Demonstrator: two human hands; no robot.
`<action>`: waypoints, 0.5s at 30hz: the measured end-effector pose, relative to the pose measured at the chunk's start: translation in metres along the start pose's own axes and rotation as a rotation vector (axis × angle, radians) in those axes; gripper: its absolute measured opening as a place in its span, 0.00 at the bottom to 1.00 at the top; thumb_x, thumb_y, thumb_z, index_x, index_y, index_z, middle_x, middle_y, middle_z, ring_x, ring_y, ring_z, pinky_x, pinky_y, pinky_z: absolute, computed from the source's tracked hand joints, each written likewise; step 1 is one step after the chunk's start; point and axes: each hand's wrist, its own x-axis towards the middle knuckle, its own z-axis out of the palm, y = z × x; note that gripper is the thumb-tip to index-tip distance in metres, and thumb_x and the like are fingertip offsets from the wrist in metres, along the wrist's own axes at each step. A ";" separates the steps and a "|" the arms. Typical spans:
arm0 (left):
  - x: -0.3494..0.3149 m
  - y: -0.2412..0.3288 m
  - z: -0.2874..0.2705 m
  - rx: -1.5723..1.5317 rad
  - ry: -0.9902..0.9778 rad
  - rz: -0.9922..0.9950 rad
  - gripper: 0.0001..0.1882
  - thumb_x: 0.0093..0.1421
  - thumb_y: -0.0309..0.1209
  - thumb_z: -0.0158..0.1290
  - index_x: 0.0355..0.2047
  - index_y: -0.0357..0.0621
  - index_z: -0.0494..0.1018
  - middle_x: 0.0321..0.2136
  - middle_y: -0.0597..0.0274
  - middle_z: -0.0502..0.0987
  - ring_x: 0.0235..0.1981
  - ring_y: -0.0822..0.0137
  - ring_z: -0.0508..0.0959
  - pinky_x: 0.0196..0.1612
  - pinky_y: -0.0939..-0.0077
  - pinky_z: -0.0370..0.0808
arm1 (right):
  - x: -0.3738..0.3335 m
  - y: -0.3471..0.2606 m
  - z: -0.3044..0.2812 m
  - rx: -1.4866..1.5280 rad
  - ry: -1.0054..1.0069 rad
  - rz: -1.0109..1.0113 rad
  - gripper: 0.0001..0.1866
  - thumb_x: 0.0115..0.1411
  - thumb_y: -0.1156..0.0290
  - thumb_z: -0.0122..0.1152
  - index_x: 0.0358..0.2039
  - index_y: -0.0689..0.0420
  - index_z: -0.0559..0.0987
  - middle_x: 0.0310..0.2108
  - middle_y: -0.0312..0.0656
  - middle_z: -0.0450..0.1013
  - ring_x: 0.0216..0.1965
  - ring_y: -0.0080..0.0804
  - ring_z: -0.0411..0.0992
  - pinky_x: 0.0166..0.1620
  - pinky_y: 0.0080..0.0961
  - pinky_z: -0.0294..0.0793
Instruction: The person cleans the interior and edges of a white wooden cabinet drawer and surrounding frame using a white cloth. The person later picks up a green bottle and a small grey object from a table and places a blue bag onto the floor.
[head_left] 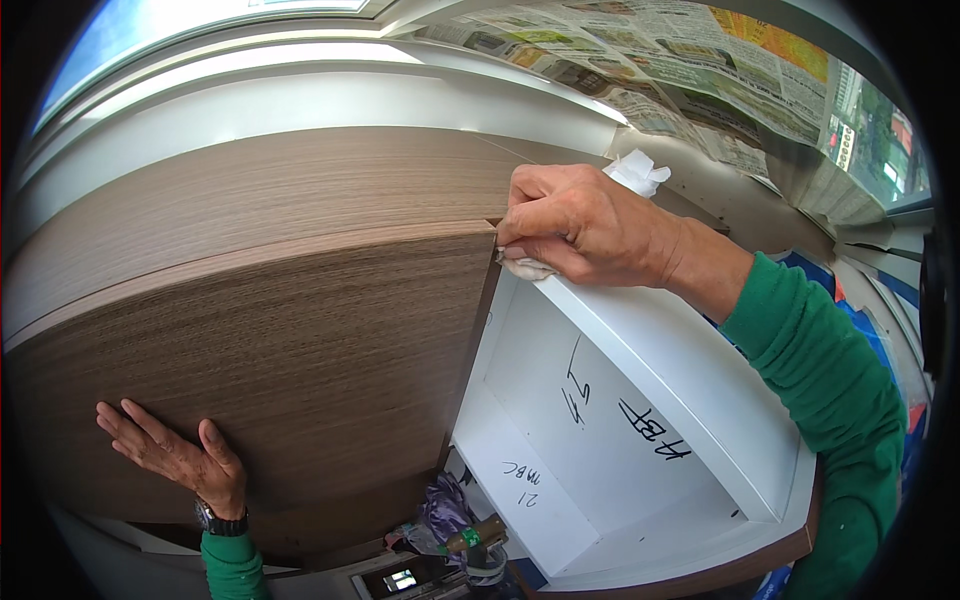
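My right hand (pixel 595 225) is closed with bent fingers on a crumpled whitish cloth (pixel 527 268). It presses the cloth at the upper corner where a dark wood-grain panel (pixel 290 340) meets an open white cabinet box (pixel 690 375). Fingers spread, my left hand (pixel 175 450) lies flat against the lower left part of that panel and holds nothing. Along the panel's top runs a lighter wood-grain board (pixel 270 185). Black handwritten marks show on the inside of the white box.
Newspaper sheets (pixel 690 75) cover the window at the back right. White crumpled paper (pixel 637 173) sits behind my right hand. Below, beside the cabinet, lie a purple plastic bag (pixel 447 508) and a brown bottle (pixel 475 535). Blue material (pixel 868 325) shows past my right sleeve.
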 end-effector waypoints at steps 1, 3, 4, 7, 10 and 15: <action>0.000 0.000 0.000 0.002 0.000 0.002 0.40 0.73 0.58 0.33 0.76 0.49 0.43 0.77 0.51 0.42 0.77 0.48 0.41 0.73 0.37 0.37 | 0.002 0.000 0.001 0.021 0.012 0.036 0.08 0.57 0.74 0.69 0.29 0.61 0.76 0.28 0.41 0.72 0.32 0.37 0.75 0.34 0.32 0.73; 0.000 0.000 -0.001 0.002 -0.002 0.003 0.40 0.73 0.58 0.33 0.76 0.49 0.43 0.77 0.51 0.42 0.77 0.48 0.41 0.73 0.37 0.37 | 0.006 -0.001 0.003 0.061 0.035 0.108 0.09 0.56 0.74 0.70 0.28 0.60 0.76 0.27 0.41 0.73 0.32 0.37 0.75 0.34 0.31 0.73; 0.000 0.000 -0.001 0.002 -0.001 0.003 0.40 0.73 0.58 0.33 0.76 0.49 0.43 0.76 0.51 0.42 0.77 0.48 0.41 0.73 0.37 0.37 | 0.006 0.000 0.005 0.027 0.058 0.109 0.09 0.56 0.74 0.70 0.27 0.60 0.76 0.27 0.41 0.72 0.31 0.37 0.75 0.33 0.32 0.73; -0.001 -0.001 0.000 0.003 0.002 0.004 0.41 0.73 0.59 0.33 0.76 0.48 0.43 0.76 0.51 0.42 0.77 0.48 0.41 0.73 0.37 0.37 | 0.004 0.001 0.008 -0.070 0.130 0.133 0.10 0.56 0.72 0.71 0.26 0.59 0.75 0.25 0.41 0.72 0.28 0.38 0.72 0.31 0.33 0.71; -0.001 -0.001 -0.001 0.000 -0.003 -0.001 0.41 0.73 0.59 0.33 0.76 0.48 0.43 0.76 0.51 0.42 0.77 0.48 0.42 0.73 0.37 0.37 | -0.001 -0.002 0.010 -0.129 0.180 0.173 0.12 0.56 0.72 0.71 0.25 0.59 0.74 0.25 0.42 0.71 0.26 0.37 0.70 0.29 0.34 0.70; 0.000 -0.001 0.001 -0.004 0.003 -0.006 0.41 0.73 0.59 0.34 0.76 0.49 0.43 0.76 0.51 0.42 0.77 0.48 0.42 0.73 0.36 0.37 | 0.002 -0.009 0.014 -0.122 0.200 0.140 0.12 0.57 0.72 0.69 0.24 0.59 0.73 0.25 0.42 0.69 0.26 0.36 0.69 0.28 0.34 0.68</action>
